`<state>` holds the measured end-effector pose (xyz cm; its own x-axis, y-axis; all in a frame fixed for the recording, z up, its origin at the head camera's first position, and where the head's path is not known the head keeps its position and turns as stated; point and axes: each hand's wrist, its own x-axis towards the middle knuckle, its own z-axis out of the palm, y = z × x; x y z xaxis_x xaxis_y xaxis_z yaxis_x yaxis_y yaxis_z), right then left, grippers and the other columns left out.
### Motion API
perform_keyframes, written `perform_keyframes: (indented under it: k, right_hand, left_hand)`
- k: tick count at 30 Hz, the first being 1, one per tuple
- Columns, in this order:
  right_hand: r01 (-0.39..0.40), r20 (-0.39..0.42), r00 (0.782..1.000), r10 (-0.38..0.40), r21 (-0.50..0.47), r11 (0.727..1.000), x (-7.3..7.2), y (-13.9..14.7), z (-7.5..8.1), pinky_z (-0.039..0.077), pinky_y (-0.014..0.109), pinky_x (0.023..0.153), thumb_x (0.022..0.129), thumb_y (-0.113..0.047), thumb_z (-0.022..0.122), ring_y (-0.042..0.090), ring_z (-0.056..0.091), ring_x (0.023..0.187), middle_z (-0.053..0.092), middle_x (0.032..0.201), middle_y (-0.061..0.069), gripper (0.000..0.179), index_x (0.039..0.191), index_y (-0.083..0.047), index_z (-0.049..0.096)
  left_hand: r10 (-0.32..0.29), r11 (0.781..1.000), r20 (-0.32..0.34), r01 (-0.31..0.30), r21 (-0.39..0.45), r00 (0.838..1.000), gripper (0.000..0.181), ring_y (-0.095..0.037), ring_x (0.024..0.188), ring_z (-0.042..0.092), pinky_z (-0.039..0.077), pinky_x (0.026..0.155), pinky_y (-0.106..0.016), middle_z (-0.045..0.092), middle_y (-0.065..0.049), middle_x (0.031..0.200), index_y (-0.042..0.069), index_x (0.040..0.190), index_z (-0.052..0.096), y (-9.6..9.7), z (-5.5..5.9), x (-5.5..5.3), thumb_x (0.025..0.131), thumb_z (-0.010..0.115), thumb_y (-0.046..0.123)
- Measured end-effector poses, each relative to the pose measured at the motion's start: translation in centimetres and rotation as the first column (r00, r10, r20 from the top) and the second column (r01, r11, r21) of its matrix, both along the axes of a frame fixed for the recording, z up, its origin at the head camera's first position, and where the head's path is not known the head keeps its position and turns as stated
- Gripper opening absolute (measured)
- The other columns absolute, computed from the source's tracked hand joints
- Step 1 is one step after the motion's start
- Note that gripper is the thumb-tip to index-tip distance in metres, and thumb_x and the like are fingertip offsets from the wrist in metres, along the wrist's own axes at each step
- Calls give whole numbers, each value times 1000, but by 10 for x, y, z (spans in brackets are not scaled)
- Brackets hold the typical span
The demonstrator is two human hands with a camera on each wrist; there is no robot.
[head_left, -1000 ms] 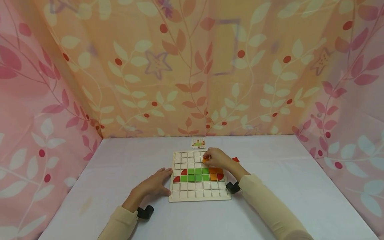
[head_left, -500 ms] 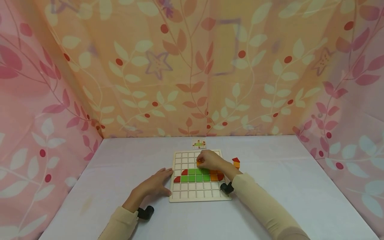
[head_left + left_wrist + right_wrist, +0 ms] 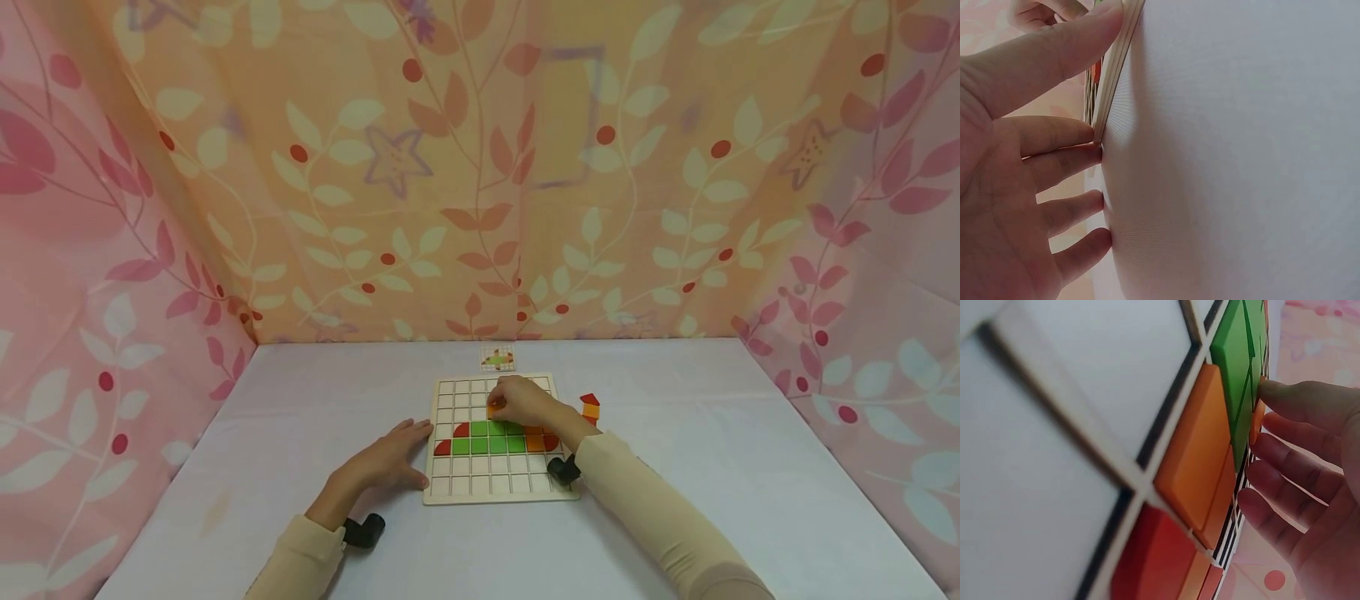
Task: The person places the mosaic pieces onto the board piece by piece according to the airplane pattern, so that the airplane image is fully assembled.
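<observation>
A wooden grid board lies on the white table, with two rows of tiles set in it: green squares in the middle, orange squares to their right and red rounded pieces at the ends. My right hand pinches an orange square tile just beyond the green ones, at the board's surface; fingers partly hide that tile in the head view. With spread fingers, my left hand rests along the board's left side, its thumb touching the near corner.
Behind the board lies a small picture card with a coloured pattern on a grid. Loose tiles, including a red triangle and an orange square, sit right of the board. Patterned curtains enclose the table's back and sides.
My right hand has shifted left across the board with the orange tile, then slowed over the spot beyond the green tiles. The loose tiles at right came into fuller view. My left hand stayed put.
</observation>
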<state>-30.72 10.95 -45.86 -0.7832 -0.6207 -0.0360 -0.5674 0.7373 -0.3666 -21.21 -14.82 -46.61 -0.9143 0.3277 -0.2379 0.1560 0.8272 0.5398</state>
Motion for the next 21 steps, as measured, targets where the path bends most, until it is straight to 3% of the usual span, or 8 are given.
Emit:
perform_keyframes:
  k: [13,21]
  right_hand:
    - [-19,-22,1000,20,6,1000,0,1,0,51,35,87,86,-20,72,16,59,88,64,95,2,20,102,-9,75]
    - [88,68,995,-80,-128,988,-3,15,5,52,31,80,87,-15,69,14,58,83,65,94,2,16,100,-7,76]
  left_hand:
    - [9,1000,6,-9,-8,1000,87,-33,150,20,26,116,-59,37,-5,157,10,148,42,0,-2,-1,72,85,19]
    - [12,1000,0,-12,-17,1000,88,-34,150,21,27,115,-60,38,-6,156,10,147,43,-1,-5,-2,71,86,19]
